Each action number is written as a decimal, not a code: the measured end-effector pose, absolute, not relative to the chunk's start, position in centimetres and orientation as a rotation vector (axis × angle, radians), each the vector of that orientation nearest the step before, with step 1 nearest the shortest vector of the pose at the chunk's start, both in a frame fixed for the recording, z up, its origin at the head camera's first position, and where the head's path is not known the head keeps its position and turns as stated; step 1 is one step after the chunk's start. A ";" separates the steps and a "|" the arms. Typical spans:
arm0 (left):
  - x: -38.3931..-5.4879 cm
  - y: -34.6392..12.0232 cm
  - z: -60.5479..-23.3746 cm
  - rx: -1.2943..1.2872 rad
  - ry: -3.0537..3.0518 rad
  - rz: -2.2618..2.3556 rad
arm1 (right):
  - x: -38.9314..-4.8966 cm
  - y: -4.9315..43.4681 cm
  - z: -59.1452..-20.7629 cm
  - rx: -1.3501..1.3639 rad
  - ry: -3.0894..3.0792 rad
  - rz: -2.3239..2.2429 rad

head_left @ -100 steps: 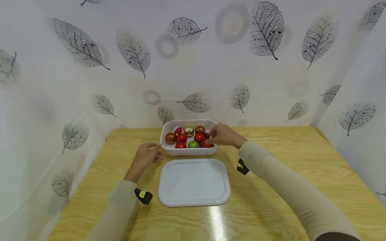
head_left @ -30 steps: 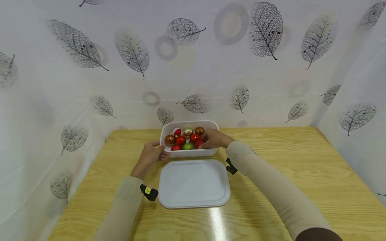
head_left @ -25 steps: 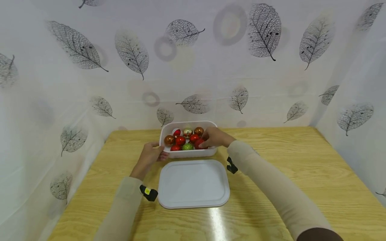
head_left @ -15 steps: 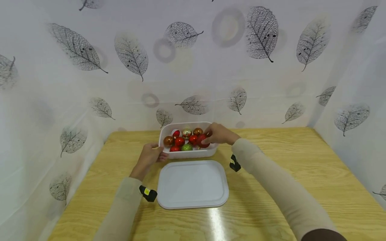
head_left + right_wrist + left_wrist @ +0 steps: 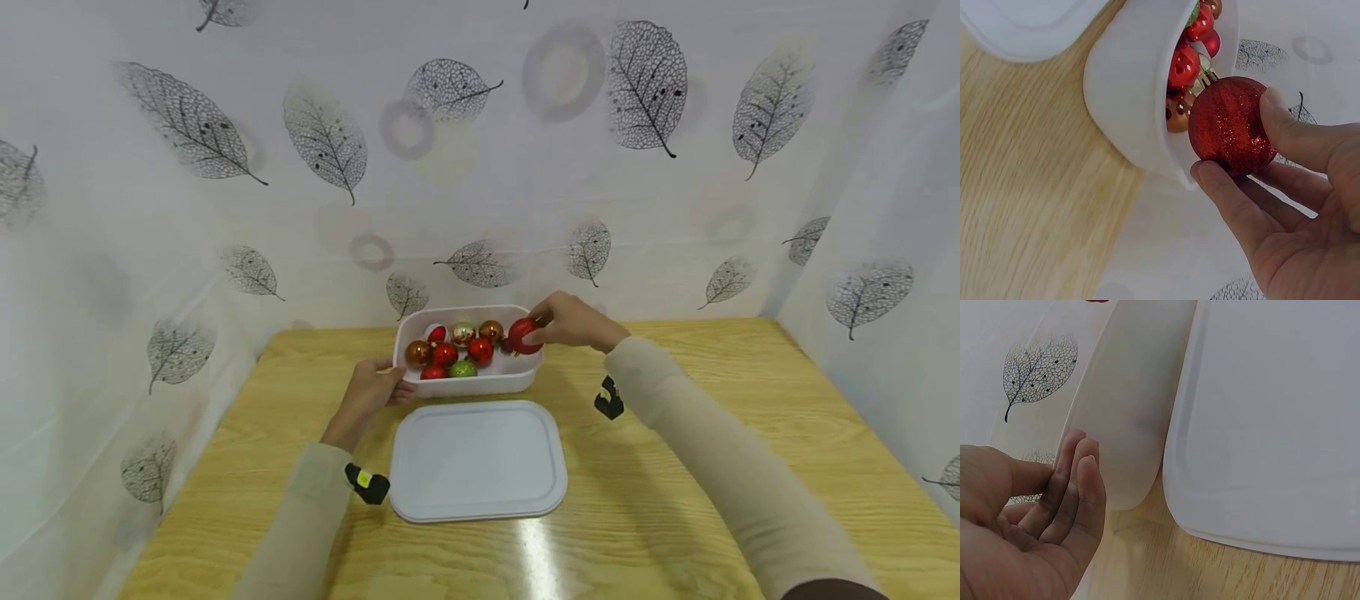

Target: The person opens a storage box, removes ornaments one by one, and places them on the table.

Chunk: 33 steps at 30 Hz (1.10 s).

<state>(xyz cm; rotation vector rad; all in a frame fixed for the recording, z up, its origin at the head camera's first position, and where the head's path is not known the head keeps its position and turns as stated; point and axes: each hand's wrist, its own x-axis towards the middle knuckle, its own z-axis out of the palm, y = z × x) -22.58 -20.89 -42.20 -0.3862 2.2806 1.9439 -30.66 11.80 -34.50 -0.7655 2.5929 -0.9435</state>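
Head view: the right grip (image 5: pixel 572 322) pinches the red ball (image 5: pixel 527 336) at the right end of the box (image 5: pixel 480 385); the left grip (image 5: pixel 370 390) pinches the box's near-left rim. The box's long axis runs from grip to grip, the lid (image 5: pixel 478 462) nearer the wearer than either.

Left wrist view: thumb and fingers (image 5: pixel 1089 500) straddle the box wall (contents almost hidden).

Right wrist view: the ball's gold cap (image 5: pixel 1208 77) points away from the palm, toward other balls (image 5: pixel 1183 66); its glitter bands show only here.

From above, the head camera faced forward and down over the surface (image 5: pixel 637 542); wrist cameras viewed the left hand (image 5: pixel 1035 522) and right hand (image 5: pixel 1300 244) close up, all three sharing the box (image 5: pixel 472 386).
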 end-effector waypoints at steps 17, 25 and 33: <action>-22.5 -20.9 -42.3 -0.340 2.264 1.979 | -30.3 16.9 -34.3 -0.646 2.623 -0.975; -22.6 -21.0 -42.6 -0.348 2.273 1.970 | -29.7 18.7 -35.9 -0.633 2.626 -0.984; -22.6 -21.0 -42.6 -0.352 2.270 1.962 | -29.3 19.6 -37.9 -0.550 2.631 -0.976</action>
